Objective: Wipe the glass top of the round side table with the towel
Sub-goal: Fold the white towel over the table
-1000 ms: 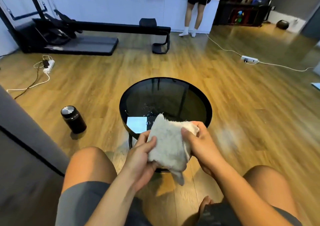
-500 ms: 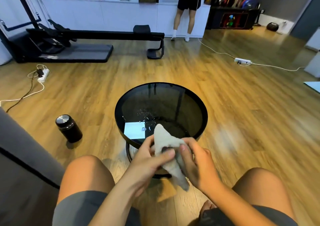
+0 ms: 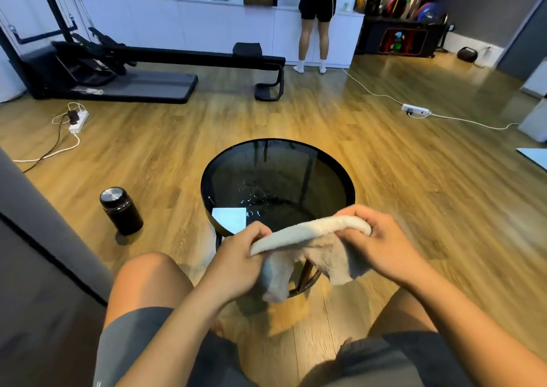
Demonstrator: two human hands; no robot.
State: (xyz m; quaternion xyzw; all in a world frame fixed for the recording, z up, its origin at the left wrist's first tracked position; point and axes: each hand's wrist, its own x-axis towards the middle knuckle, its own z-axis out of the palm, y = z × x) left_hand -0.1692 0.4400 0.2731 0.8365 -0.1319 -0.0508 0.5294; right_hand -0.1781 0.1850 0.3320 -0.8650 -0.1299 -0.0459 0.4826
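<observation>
A round side table [image 3: 340, 176] with a black rim and dark glass top stands on the wood floor between my knees. Water droplets speckle the middle of the glass. A white towel [image 3: 307, 235] is stretched between both hands above the table's near edge, with loose folds hanging below. My left hand [image 3: 236, 262] grips its left end and my right hand [image 3: 381, 244] grips its right end. The towel hides the near rim of the table.
A black flask with a steel lid [image 3: 120, 210] stands on the floor left of the table. A grey sofa edge [image 3: 44, 238] runs along the left. Power strips with cables [image 3: 416, 109] lie on the floor. A person [image 3: 316, 22] stands at the far cabinets beside exercise equipment [image 3: 118, 69].
The towel was bunched between both hands close together; my hands have pulled apart and the towel is now stretched out wide between them.
</observation>
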